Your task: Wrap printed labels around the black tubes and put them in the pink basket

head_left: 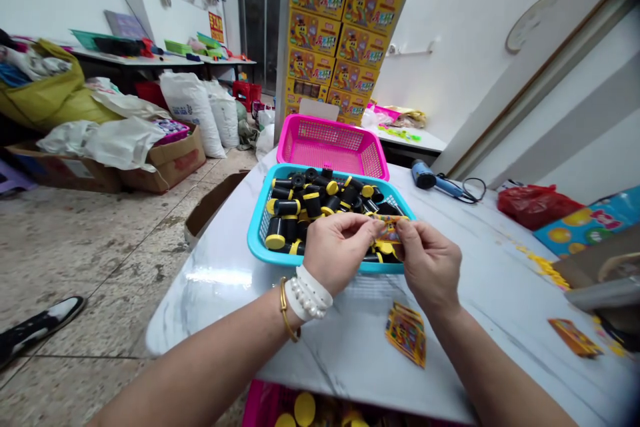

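My left hand [336,247] and my right hand [431,261] meet over the near edge of a blue basket [256,235] on a white marble table [235,273]. Both pinch a small colourful printed label [389,221] stretched between their fingertips. The basket holds several black cylinders with yellow caps [284,207]. A small stack of the same colourful labels [406,333] lies on the table just below my right wrist. My left wrist wears a pearl band and a gold bangle.
A pink basket [333,141] stands behind the blue one. A blue heat gun [431,180] with its cord, a red bag [535,203] and a lone label [575,337] lie to the right. Yellow cartons [340,40] are stacked behind. Sacks and boxes line the floor at left.
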A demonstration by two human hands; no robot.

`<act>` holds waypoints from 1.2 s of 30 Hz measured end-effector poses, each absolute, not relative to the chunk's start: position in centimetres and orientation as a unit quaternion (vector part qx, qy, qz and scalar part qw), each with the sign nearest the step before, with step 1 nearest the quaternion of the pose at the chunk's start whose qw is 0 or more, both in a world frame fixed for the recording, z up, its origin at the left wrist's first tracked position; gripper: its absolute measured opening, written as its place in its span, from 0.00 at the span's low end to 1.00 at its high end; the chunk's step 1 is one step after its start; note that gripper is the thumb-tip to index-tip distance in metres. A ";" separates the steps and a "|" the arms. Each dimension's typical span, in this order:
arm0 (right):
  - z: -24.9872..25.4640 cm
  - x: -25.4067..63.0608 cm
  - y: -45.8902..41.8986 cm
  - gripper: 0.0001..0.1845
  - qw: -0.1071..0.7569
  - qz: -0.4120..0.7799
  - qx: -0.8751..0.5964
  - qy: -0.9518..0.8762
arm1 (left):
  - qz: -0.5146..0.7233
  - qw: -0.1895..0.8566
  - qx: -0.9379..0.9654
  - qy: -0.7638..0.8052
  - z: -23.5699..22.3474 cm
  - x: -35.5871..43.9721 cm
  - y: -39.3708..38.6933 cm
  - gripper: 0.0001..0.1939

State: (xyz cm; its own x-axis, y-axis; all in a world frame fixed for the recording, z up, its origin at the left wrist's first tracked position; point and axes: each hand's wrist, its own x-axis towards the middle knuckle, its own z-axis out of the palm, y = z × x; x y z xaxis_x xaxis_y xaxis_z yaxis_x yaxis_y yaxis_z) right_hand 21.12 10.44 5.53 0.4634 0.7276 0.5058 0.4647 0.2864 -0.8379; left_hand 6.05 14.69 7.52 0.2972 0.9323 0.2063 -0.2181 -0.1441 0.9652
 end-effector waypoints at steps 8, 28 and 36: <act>4.7 20.7 10.3 0.17 0.580 0.054 -0.545 -0.604 | 0.507 0.505 0.621 0.321 7.4 5.7 15.3 0.06; 7.9 28.1 25.7 0.09 0.216 -0.055 -0.706 -0.672 | 0.399 0.799 0.344 0.291 8.5 4.6 17.7 0.05; 10.7 27.6 17.2 0.14 0.490 0.188 -0.558 -0.642 | 0.410 0.829 0.260 0.278 8.7 4.9 17.8 0.11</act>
